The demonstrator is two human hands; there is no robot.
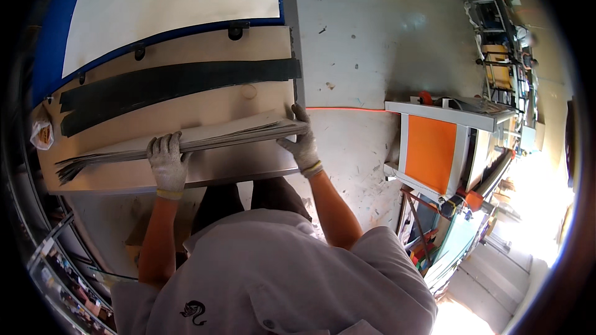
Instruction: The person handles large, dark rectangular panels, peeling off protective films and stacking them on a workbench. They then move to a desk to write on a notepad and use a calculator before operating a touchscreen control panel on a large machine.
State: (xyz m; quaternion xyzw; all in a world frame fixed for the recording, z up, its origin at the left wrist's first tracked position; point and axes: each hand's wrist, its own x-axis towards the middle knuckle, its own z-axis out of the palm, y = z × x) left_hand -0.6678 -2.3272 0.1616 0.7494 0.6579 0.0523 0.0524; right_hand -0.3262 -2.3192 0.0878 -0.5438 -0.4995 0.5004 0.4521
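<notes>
A long bundle of thin grey-white sheets (230, 136) lies along the near part of a metal-topped table (261, 161), its layers fanning apart at the left end. My left hand (166, 160), in a pale knit glove, grips the bundle's near edge left of its middle, fingers over the top. At the bundle's right end my gloved right hand (302, 144) is closed around the layered edge, fingers pointing away from me. Beyond the bundle lie dark green-black strips (180, 90), partly overlapping, touched by neither hand.
A blue-framed white panel (174, 0) with black clips (236, 30) borders the table's far side. A clear plastic bag (42, 133) sits at its left end. To the right stand a grey frame with an orange panel (429, 152) and a cluttered rack (496, 56). An orange line (347, 109) crosses the floor.
</notes>
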